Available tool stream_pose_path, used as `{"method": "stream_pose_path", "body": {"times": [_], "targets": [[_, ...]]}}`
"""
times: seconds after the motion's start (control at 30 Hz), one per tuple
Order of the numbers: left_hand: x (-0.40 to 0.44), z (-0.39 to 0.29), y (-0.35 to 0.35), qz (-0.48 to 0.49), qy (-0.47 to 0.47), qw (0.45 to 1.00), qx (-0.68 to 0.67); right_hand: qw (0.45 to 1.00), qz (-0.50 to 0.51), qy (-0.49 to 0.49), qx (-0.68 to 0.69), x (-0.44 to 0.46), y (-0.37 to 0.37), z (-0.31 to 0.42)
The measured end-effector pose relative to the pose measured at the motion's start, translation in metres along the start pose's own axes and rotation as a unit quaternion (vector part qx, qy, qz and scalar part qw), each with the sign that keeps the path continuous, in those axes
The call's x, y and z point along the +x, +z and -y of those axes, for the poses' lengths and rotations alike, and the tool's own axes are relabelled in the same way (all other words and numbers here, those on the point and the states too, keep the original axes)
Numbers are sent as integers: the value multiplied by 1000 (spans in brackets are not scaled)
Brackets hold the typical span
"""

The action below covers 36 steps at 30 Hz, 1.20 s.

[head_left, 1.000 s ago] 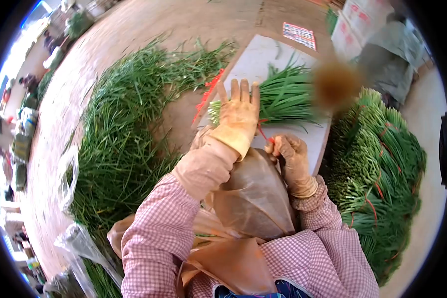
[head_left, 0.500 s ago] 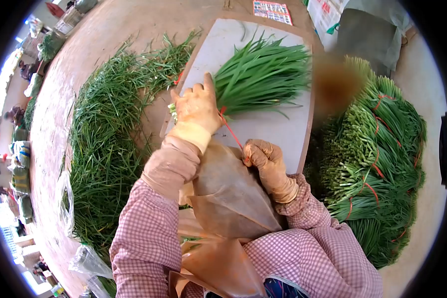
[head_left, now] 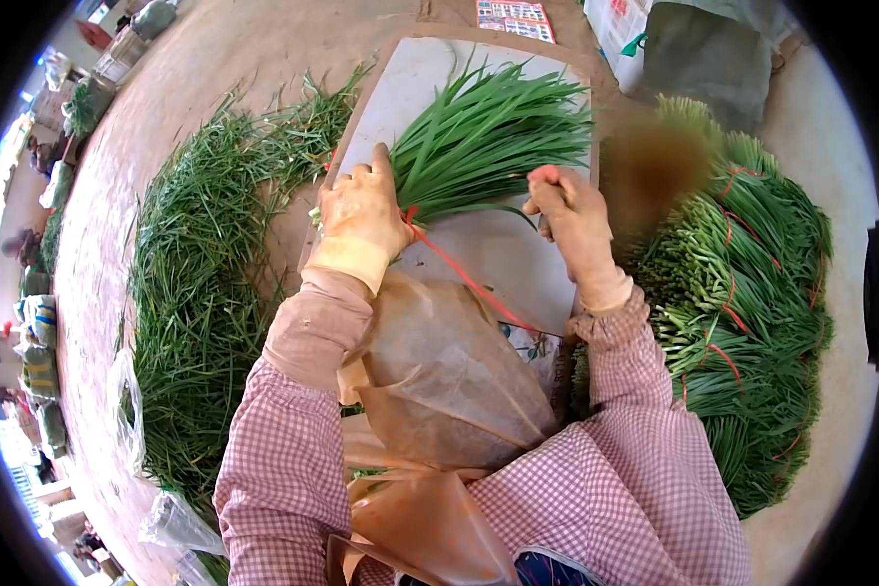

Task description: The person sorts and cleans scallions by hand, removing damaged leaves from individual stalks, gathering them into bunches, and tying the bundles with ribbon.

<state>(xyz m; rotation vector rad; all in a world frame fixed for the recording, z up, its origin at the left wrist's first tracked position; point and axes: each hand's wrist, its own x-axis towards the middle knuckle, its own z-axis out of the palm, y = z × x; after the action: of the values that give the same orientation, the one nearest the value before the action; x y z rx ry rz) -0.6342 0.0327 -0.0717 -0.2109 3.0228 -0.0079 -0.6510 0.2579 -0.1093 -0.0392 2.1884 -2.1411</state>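
Note:
My left hand [head_left: 361,210], in a tan glove, is closed around the stem end of a bunch of garlic chives [head_left: 498,137], index finger stretched along it. The bunch lies on a pale board [head_left: 498,249], leaves fanned to the right. From beside my left hand a red tie [head_left: 464,275] runs down across the board's lower part, its lower end loose. My right hand [head_left: 574,225], also gloved, is raised by the leaf tips with its fingers curled. Something reddish shows at its fingertips; whether it holds anything is unclear.
Loose chive leaves [head_left: 200,303] are heaped on the floor at left. Tied chive bundles [head_left: 752,322] are stacked at right. A brown plastic apron [head_left: 449,366] covers my lap. A printed sheet [head_left: 516,20] lies beyond the board. A brown blur hides part of the right side.
My right hand has let go of the red tie and moved up and right, to the leaf tips. The tie now hangs slack. My left hand keeps its hold on the bunch.

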Motion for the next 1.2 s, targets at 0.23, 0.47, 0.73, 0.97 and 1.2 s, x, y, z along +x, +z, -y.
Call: {"method": "stream_pose_path", "body": {"times": [0.23, 0.47, 0.73, 0.97, 1.2], "targets": [[-1, 4, 4, -23, 23, 999, 12, 994, 72, -8, -80, 27, 22, -16], [-3, 4, -1, -20, 20, 999, 17, 999, -51, 2, -12, 29, 24, -26], [6, 104, -12, -80, -10, 961, -264, 992, -88, -38, 78, -13, -2, 16], [-184, 226, -64, 3, -243, 643, -726, 985, 143, -83, 45, -45, 59, 51], [-396, 234, -23, -116, -260, 499, -819, 761, 462, -420, -177, -107, 168, 92]]}}
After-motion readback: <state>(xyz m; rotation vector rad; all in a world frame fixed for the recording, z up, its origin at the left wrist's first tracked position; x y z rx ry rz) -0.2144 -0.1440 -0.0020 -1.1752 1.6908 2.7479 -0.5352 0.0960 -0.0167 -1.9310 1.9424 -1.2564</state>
